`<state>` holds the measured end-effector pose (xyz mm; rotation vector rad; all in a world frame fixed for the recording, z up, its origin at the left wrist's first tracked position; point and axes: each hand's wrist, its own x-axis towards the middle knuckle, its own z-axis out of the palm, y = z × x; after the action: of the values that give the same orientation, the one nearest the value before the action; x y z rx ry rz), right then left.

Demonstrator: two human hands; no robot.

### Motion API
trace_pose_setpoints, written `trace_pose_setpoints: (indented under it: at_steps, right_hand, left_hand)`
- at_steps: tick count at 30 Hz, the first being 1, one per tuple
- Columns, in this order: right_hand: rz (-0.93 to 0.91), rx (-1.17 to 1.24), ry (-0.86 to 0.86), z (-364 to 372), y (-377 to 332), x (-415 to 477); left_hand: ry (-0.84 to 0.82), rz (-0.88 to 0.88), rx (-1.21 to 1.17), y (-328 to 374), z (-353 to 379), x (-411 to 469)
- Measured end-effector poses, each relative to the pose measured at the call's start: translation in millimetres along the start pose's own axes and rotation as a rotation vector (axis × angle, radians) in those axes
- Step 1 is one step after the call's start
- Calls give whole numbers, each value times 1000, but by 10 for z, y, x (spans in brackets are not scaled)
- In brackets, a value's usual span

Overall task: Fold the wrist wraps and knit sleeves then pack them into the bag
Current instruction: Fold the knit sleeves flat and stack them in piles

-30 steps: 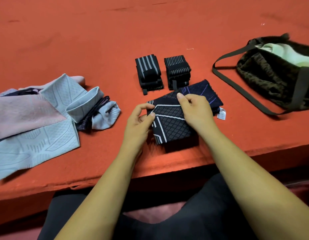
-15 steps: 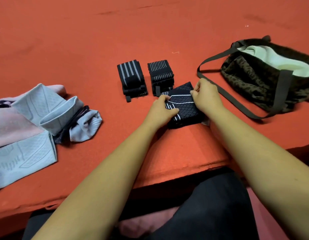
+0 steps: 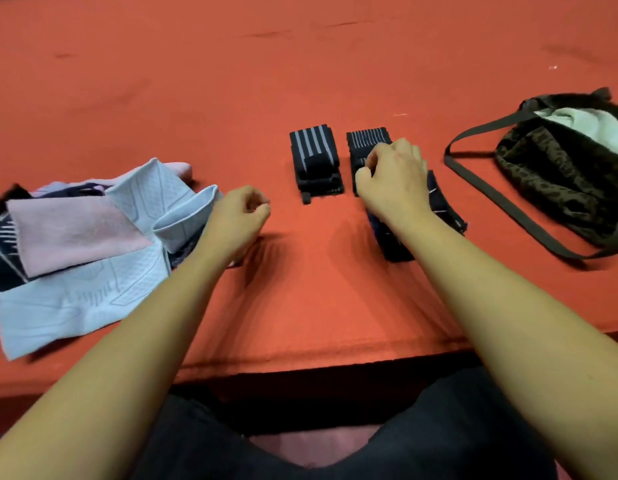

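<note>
Head view, red table (image 3: 231,81): two folded black striped wraps side by side at centre, left wrist wrap (image 3: 314,161) and right wrist wrap (image 3: 368,138); folded dark knit sleeve (image 3: 446,211) just right of them, partly under the right forearm; unfolded pile at left, light-blue knit sleeves (image 3: 75,296) with a pink piece (image 3: 75,233) on top; patterned bag (image 3: 560,181), mouth open, far right, its strap (image 3: 491,192) lying on the table. Left hand (image 3: 238,216): fingers loosely curled, nothing in them, beside the pile. Right hand (image 3: 394,174): fingers curled over the right wrist wrap and the folded dark knit sleeve; whether it grasps either cannot be told.
</note>
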<state>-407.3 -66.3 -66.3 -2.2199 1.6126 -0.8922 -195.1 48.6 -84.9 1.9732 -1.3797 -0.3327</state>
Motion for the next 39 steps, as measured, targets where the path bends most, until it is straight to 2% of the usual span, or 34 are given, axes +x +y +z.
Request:
trace_pose_setpoints:
  at_steps: [4, 7, 11, 14, 19, 23, 26, 29, 33, 36, 39]
  right_hand:
    - [-11, 210, -196, 335, -555, -13]
    - [-56, 241, -369, 699, -947, -114]
    - [-109, 349, -578, 1136, -1303, -287]
    - [-144, 404, -564, 1312, -1375, -362]
    - [-211, 520, -509, 1244, -1295, -370]
    - [-320, 618, -445, 963, -1347, -273]
    - [-171, 892, -496, 586, -1396, -268]
    - [-71, 1122, -667, 235, -1372, -309]
    - [-84, 969, -775, -57, -1310, -418]
    - [10, 1014, -679, -158, -1206, -486]
    - [194, 1161, -465, -225, -999, -530]
  left_hand:
    - [129, -94, 150, -532, -553, -165]
    - [193, -144, 221, -889, -722, -220]
    - [192, -238, 118, -1152, -677, -298]
    - [168, -104, 70, -1180, -658, -344]
    - [251, -15, -271, -1054, -684, -423]
    - [227, 120, -475, -767, -862, -406]
    - [197, 134, -697, -520, -980, -405]
    - [118, 88, -929, -359, -1034, -392]
    - [-42, 48, -1011, -178, -963, -431]
    - [-317, -47, -1088, -220, -841, -496]
    - [-652, -112, -967, -369, -568, -624]
